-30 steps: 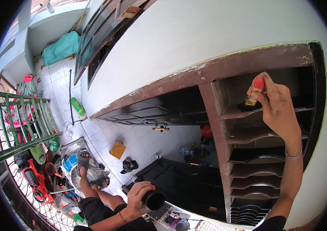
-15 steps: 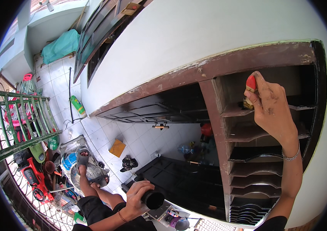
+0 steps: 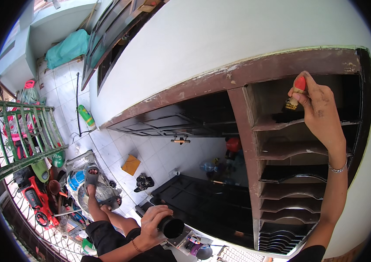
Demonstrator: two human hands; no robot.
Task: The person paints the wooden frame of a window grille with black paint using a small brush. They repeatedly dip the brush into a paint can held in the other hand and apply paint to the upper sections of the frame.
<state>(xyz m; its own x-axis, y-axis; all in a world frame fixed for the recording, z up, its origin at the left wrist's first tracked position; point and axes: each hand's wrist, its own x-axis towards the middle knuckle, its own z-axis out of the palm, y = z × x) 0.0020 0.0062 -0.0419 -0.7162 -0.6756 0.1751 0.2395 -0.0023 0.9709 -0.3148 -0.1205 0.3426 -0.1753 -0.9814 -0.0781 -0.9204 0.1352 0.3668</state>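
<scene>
My right hand (image 3: 321, 102) grips a paintbrush (image 3: 299, 85) by its red handle, its dark bristles pointing down at the top slat of a louvred vent panel (image 3: 292, 153). Some slats are glossy black, others brown. Fresh black shows on part of the top slat (image 3: 286, 118) beside the bristles. Low in the view, my left hand (image 3: 152, 225) is wrapped round a cup of black paint (image 3: 171, 227), its dark mouth facing up. The brown frame (image 3: 242, 131) borders the slats, and its right edge (image 3: 365, 100) is black.
Black double doors (image 3: 207, 201) stand open beside the vent. Below lie a tiled floor, a yellow-brown piece (image 3: 130, 165), a black plastic bag (image 3: 143, 182) and a green bottle (image 3: 86, 115). A green metal railing (image 3: 24, 135) and a red power tool (image 3: 37, 201) are at left. My sandalled feet rest on a support (image 3: 83, 181).
My right hand has moved a little to the right with the paintbrush along the top slat. More black shows on that slat. The left hand holds the cup nearly in place.
</scene>
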